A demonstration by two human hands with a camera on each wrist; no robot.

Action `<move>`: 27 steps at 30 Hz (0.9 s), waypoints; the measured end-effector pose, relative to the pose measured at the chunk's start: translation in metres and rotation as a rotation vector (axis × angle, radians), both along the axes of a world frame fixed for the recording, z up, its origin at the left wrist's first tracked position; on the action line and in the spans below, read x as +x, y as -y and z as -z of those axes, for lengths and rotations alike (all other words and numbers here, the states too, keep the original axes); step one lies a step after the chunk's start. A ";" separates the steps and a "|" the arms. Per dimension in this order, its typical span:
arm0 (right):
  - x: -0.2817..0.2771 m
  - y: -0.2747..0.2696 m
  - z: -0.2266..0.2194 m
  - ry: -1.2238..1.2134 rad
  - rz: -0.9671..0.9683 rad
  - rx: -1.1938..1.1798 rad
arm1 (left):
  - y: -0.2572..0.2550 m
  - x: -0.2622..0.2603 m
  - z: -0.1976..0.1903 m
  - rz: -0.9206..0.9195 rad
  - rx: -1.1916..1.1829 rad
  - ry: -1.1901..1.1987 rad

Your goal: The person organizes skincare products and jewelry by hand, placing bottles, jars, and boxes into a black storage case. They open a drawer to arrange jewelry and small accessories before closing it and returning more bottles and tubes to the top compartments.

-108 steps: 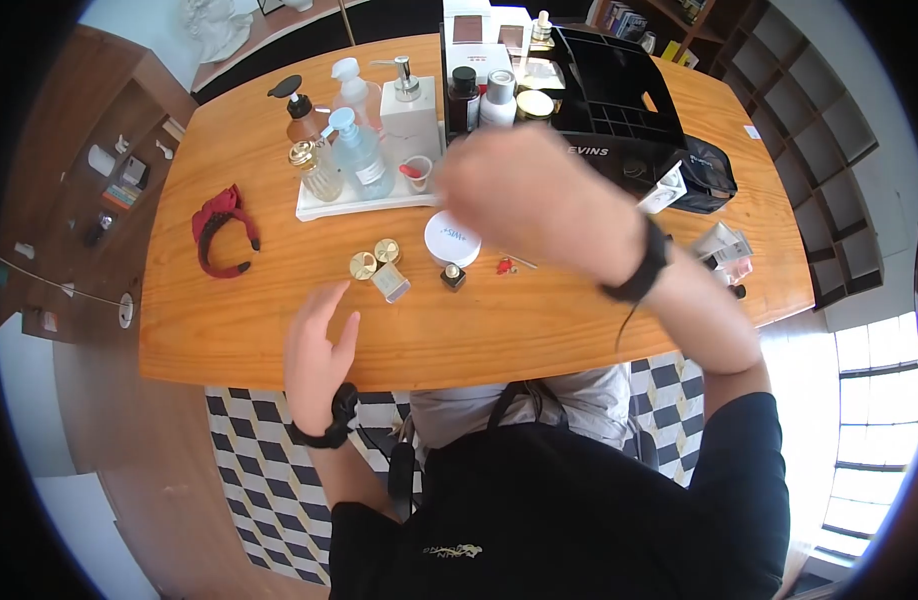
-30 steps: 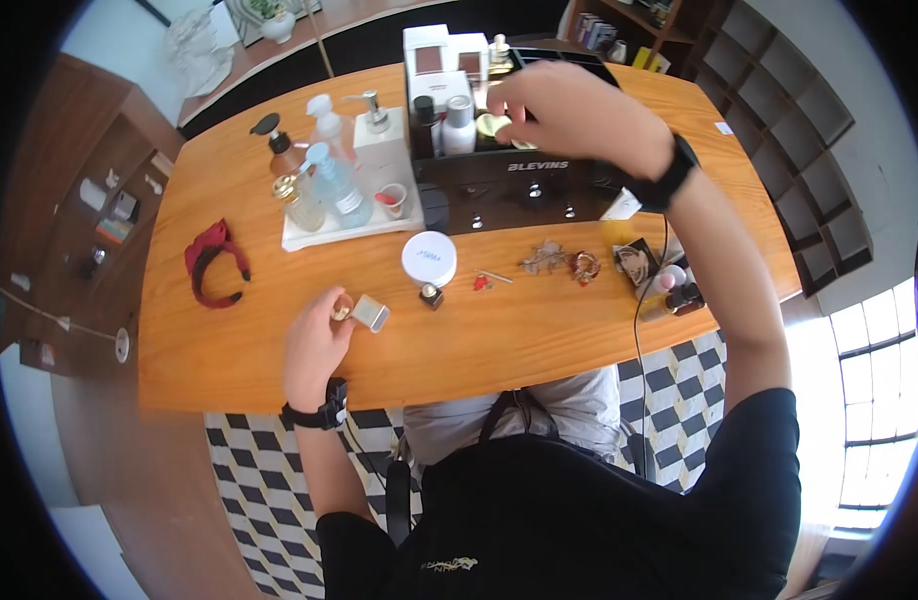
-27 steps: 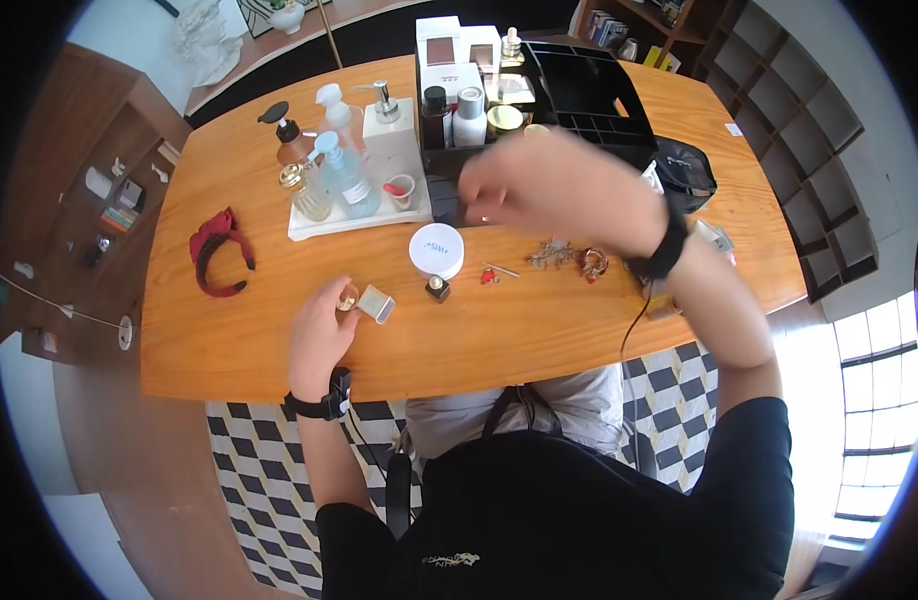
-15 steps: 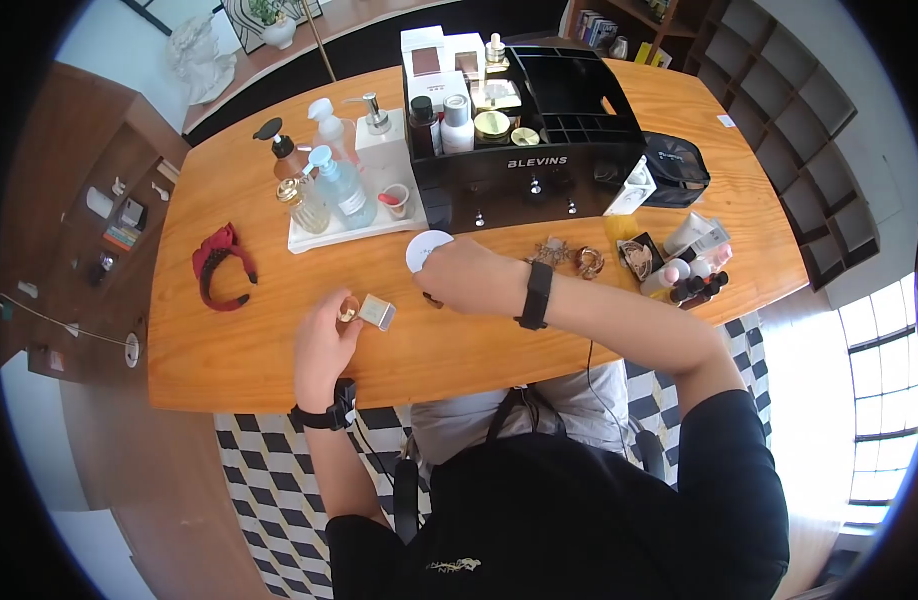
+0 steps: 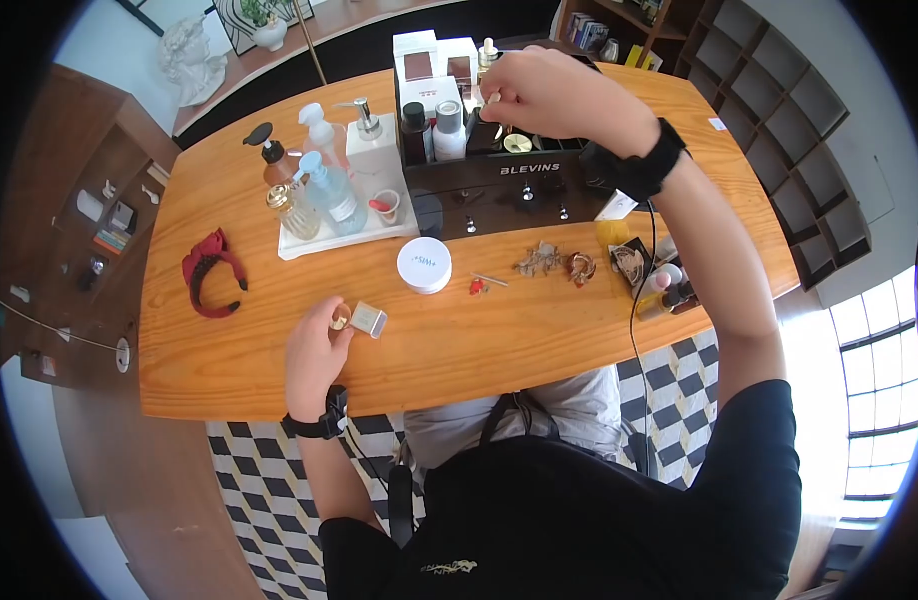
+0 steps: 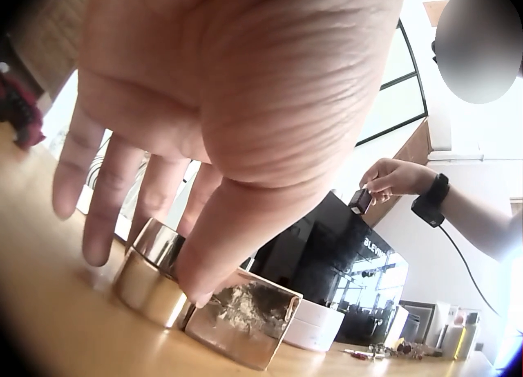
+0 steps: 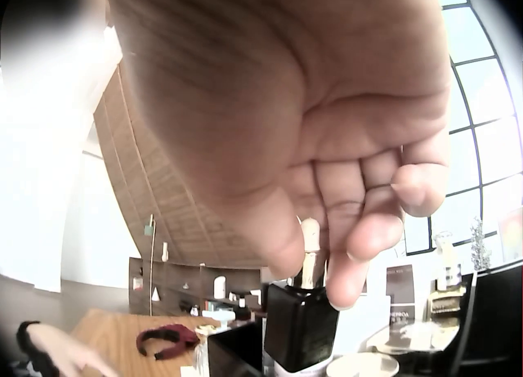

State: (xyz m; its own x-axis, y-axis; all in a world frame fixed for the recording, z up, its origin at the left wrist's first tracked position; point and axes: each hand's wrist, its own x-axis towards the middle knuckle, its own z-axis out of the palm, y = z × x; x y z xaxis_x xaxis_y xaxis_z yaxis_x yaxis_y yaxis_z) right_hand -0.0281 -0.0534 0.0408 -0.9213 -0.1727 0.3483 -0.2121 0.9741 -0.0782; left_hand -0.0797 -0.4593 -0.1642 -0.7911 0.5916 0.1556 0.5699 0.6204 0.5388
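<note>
High over the black organizer [image 5: 449, 195], my right hand [image 5: 569, 95] pinches a small black square bottle [image 7: 301, 328] by its slim, pale-topped cap. Several jars and boxes surround it in the organizer's top, including a white-capped bottle [image 5: 448, 130] and a gold-lidded jar [image 5: 518, 144]. My left hand [image 5: 314, 350] rests low on the table at the left, thumb and fingers around a gold-lidded jar [image 6: 151, 291]. Right beside the thumb stands a square clear-sided block [image 6: 245, 320] with a pale top. The palm hides part of the jar in the left wrist view.
A white tray [image 5: 294, 245] of pump bottles stands left of the organizer. A round white jar [image 5: 425, 265] is in mid-table, with hair clips [image 5: 541, 260] farther right. A red bow headband [image 5: 214, 270] lies at the left. Tubes and small bottles cluster at the right edge.
My right hand came down beside the white jar, took the small black bottle from the table and carried it up over the organizer. The left hand has moved onto the gold-lidded jar and stayed there.
</note>
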 end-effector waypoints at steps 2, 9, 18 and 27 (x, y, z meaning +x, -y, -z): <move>-0.006 0.003 0.010 0.041 0.072 0.073 | 0.000 0.000 -0.001 0.005 -0.001 -0.003; -0.020 0.009 0.019 0.245 0.074 0.054 | -0.001 0.003 -0.009 0.009 -0.036 -0.005; -0.030 0.009 0.032 0.319 0.067 -0.021 | 0.002 0.000 -0.004 0.012 -0.030 0.001; 0.009 0.036 0.014 0.032 -0.016 -0.192 | 0.003 -0.001 -0.003 -0.002 -0.053 0.031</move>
